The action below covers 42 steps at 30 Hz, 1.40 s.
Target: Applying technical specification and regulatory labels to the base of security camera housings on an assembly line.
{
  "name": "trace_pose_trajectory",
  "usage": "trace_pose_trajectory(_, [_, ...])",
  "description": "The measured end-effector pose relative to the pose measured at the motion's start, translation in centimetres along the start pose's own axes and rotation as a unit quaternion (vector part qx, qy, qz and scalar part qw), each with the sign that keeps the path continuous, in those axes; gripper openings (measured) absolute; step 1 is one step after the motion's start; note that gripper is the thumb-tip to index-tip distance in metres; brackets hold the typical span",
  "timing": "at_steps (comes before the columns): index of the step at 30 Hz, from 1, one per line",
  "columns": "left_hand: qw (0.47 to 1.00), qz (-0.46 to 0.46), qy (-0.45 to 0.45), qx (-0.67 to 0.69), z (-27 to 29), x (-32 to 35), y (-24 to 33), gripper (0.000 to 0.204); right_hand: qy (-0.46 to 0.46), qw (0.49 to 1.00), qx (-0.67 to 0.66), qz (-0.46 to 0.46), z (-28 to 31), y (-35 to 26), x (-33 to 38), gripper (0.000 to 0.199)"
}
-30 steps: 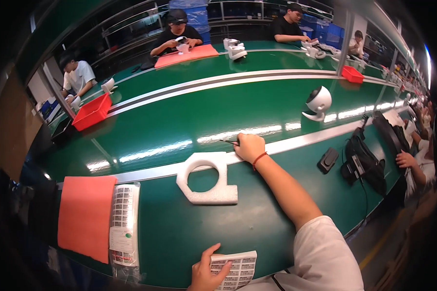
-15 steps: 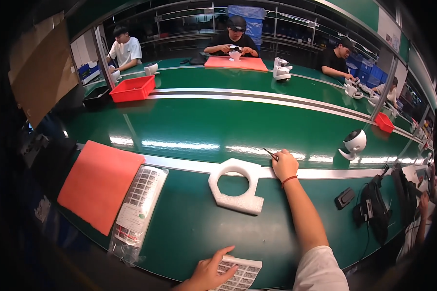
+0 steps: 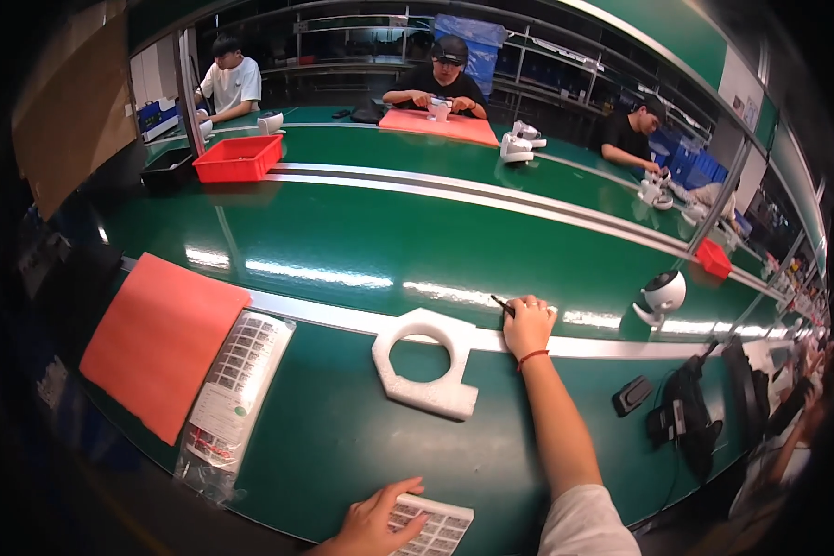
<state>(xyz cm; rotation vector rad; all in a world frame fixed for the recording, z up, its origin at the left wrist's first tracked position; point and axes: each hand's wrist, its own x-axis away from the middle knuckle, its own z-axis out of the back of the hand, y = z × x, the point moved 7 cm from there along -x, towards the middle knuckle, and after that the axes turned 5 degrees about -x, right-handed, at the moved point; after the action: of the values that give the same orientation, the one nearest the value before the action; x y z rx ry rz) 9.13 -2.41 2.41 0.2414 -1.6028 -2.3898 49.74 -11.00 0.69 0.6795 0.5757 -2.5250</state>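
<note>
My left hand (image 3: 373,521) lies with spread fingers on the left side of a printed label sheet (image 3: 440,528) at the near table edge. Its thumb rests on the sheet's face. My right hand (image 3: 530,324) reaches forward to the metal strip along the far side of my table, closed on dark tweezers (image 3: 502,305) whose tip points to the far left. To the left of that hand stands a white foam block (image 3: 463,400) with a round hole, touching neither hand.
Left are an orange foam mat (image 3: 162,347) and a plastic-wrapped label pack (image 3: 234,394). A white device (image 3: 664,292) stands on the green belt at right. A black box (image 3: 632,396) and black cabled gear (image 3: 690,422) lie right. Across sit several people and a red bin (image 3: 238,159).
The whole view has swung slightly right, so things appear farther left. My right hand's grip on the tweezers looks somewhat altered. My left hand stays on the label sheet.
</note>
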Motion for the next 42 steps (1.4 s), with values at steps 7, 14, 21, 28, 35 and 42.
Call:
trace_pose_trajectory(7, [0.999, -0.042, 0.014, 0.002, 0.2, 0.1, -0.1, 0.056, 0.004, 0.999, -0.012, -0.034, 0.8, 1.6, -0.9, 0.023])
trace_pose_trajectory(14, [1.0, -0.021, 0.01, 0.011, 0.3, 0.0, 0.0, 0.052, -0.001, 0.999, -0.015, -0.045, 0.5, 1.8, -0.9, 0.02])
trace_pose_trajectory(21, [0.988, -0.124, 0.031, -0.086, 0.6, 0.0, 0.8, 0.034, 0.001, 0.999, -0.03, -0.043, 0.4, 1.8, -0.7, 0.022])
trace_pose_trajectory(28, [0.989, -0.113, 0.02, -0.09, 0.6, -0.1, 0.9, 0.033, -0.024, 0.998, -0.023, -0.051, -0.1, 1.8, -0.5, 0.027])
trace_pose_trajectory(35, [0.989, -0.106, 0.014, -0.102, 0.6, -0.1, 0.9, 0.035, -0.028, 0.998, -0.013, -0.049, -0.2, 1.5, -0.4, 0.028])
trace_pose_trajectory(42, [0.989, -0.104, 0.017, -0.101, 0.5, 0.0, 0.7, 0.035, -0.03, 0.998, -0.015, -0.049, 0.0, 1.5, -0.4, 0.029])
